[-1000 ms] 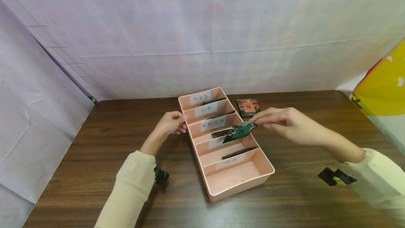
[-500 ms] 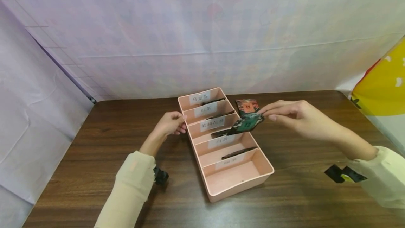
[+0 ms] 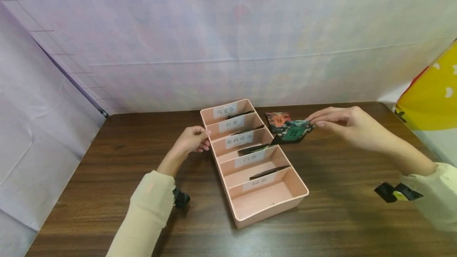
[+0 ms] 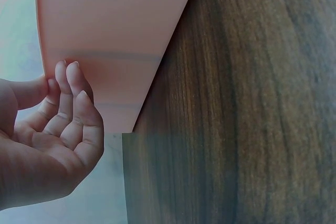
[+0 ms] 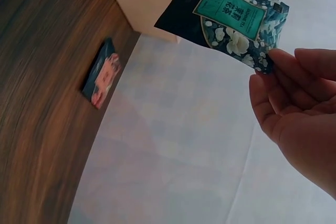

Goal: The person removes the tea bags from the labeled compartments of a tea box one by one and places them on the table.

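My right hand [image 3: 344, 126] pinches a tea sachet [image 3: 294, 132] by one corner between thumb and fingers. Dark with a green label and white flowers, the sachet [image 5: 236, 17] is held tilted beside the box's right rim. In the head view it partly overlaps a red-labelled tea sachet [image 3: 278, 118] lying on the table. My left hand [image 3: 191, 139] is at the left rim of a long pink divided box [image 3: 267, 215]; in the left wrist view, thumb and index finger of that hand [image 4: 63, 135] pinch the rim, with the other fingers against the outer wall.
Labelled dividers split the box into several compartments, and dark sachets [image 3: 269, 172] lean in several of them. The brown wooden table [image 3: 342, 217] reaches back to a pale cloth backdrop [image 3: 235, 43]. A yellow cloth [image 3: 432, 98] hangs at the right.
My right hand has drawn the green-labelled sachet rightward and slightly back, from over the box's middle compartments to beside its right rim. My left hand and the box stay put.
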### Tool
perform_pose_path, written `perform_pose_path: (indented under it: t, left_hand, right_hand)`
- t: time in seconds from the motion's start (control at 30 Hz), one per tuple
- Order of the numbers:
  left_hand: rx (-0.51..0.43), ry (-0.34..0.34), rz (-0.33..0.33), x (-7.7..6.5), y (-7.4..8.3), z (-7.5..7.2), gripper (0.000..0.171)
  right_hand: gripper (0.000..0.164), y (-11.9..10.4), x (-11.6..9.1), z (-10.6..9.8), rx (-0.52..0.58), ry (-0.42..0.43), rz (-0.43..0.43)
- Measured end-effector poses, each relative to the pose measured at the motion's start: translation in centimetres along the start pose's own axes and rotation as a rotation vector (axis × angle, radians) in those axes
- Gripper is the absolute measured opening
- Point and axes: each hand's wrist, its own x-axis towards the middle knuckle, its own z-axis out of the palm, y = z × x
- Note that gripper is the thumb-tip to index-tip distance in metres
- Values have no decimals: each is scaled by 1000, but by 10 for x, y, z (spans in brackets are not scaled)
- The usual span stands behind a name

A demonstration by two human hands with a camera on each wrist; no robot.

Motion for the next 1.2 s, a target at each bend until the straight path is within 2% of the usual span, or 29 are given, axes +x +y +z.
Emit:
perform_pose_path:
  t: [0.37,0.57,0.83,1.1,1.2]
  left_hand:
    - [-2,-5,1,-1,1,-1,18]
    - [-2,-1,-1,-1,2,-2,18]
    - [6,-1,-10,0,1,-2,18]
    - [5,-4,-9,1,1,-1,18]
    - [4,-6,-7,1,0,0,18]
  right_hand:
    - [15,27,-8,-8,-32,-15,186]
    - [16,56,-17,-10,-93,-19,126]
    - [18,87,-32,-11,-117,-59,136]
    - [19,99,-41,-14,-114,-125,232]
    - [18,102,-42,-13,-108,-134,245]
